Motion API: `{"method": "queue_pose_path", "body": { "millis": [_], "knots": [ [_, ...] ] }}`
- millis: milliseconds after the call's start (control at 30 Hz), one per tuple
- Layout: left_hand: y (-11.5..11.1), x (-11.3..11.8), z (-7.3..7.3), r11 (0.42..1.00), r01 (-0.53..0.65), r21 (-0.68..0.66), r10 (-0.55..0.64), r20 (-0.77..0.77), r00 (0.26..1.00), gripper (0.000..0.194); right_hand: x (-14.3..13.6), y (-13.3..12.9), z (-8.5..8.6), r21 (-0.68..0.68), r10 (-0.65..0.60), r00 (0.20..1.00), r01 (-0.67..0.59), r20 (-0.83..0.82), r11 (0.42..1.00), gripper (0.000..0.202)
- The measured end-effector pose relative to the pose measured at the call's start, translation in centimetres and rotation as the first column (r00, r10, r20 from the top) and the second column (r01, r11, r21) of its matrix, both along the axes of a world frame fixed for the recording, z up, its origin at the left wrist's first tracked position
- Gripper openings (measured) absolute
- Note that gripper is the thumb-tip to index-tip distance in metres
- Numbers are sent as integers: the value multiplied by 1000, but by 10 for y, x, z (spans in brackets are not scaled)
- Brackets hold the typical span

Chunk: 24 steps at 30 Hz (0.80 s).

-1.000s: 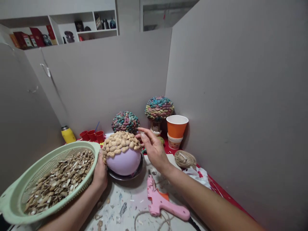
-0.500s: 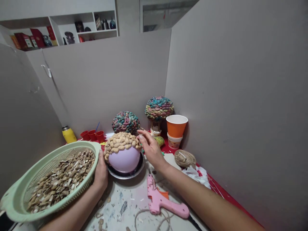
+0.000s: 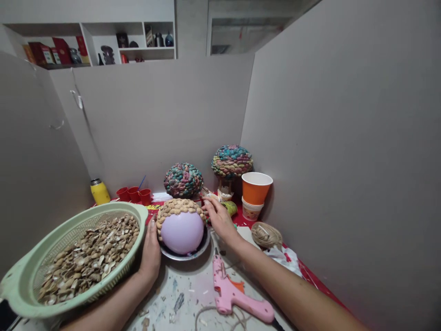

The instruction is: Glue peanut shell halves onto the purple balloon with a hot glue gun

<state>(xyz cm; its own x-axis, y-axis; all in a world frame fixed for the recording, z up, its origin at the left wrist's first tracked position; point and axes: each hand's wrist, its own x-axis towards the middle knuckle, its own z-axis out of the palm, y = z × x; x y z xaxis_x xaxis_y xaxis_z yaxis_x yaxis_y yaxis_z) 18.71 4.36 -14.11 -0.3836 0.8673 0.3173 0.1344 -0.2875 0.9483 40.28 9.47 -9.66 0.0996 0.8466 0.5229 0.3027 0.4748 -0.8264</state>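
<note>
A lilac balloon (image 3: 182, 233) with peanut shells (image 3: 179, 208) stuck over its upper part rests in a shallow metal bowl (image 3: 184, 258). My left hand (image 3: 150, 252) lies along the balloon's left side, fingers extended and pressed to it. On the opposite side my right hand (image 3: 220, 221) holds the balloon's upper right, its fingertips partly behind it. Close by my right forearm, a pink glue gun (image 3: 224, 287) lies on the table. A green plastic colander (image 3: 143, 218) full of loose peanut shells (image 3: 91, 257) stands just left of my left hand.
Behind the balloon are two colourful shell-covered balls (image 3: 183, 180), red cups (image 3: 133, 194) and a yellow bottle (image 3: 99, 191). An orange paper cup (image 3: 257, 189) on stacked cups and a twine ball (image 3: 266, 235) stand at right. Grey partitions (image 3: 155, 110) enclose the table.
The balloon has turned slightly between my hands, so more lilac surface faces me and the shell-covered part has tipped back. Both hands stay at its sides. The view has shifted a little.
</note>
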Motion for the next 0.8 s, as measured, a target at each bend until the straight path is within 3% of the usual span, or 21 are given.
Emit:
{"method": "queue_pose_path", "body": {
  "millis": [100,200,333,433,500,567,700,800],
  "knots": [
    [-4,4,5,999,-28,-43,27,-26,999,55,9,2,14,37,1,999,-3,43,999,38],
    [-8,9,11,998,-30,-46,27,-62,998,56,25,-9,38,86,-9,996,2,89,996,38],
    [-13,13,15,999,-30,-18,28,-125,992,60,48,-47,72,162,-97,993,84,74,983,38],
    [-17,14,14,999,-10,32,16,-202,979,59,61,-81,85,212,-211,977,202,20,956,44],
    [-20,16,12,996,16,83,7,-273,962,57,66,-97,83,178,-240,965,219,105,959,47],
    [-24,17,11,987,47,156,12,-354,935,55,67,-109,74,32,-121,934,117,336,993,47],
    [-32,17,11,926,135,351,70,-515,855,56,57,-131,41,-252,203,754,-52,625,966,17],
    [-40,16,13,827,289,483,121,-654,747,69,48,-147,19,-346,292,602,-27,744,938,26]
  ]
}}
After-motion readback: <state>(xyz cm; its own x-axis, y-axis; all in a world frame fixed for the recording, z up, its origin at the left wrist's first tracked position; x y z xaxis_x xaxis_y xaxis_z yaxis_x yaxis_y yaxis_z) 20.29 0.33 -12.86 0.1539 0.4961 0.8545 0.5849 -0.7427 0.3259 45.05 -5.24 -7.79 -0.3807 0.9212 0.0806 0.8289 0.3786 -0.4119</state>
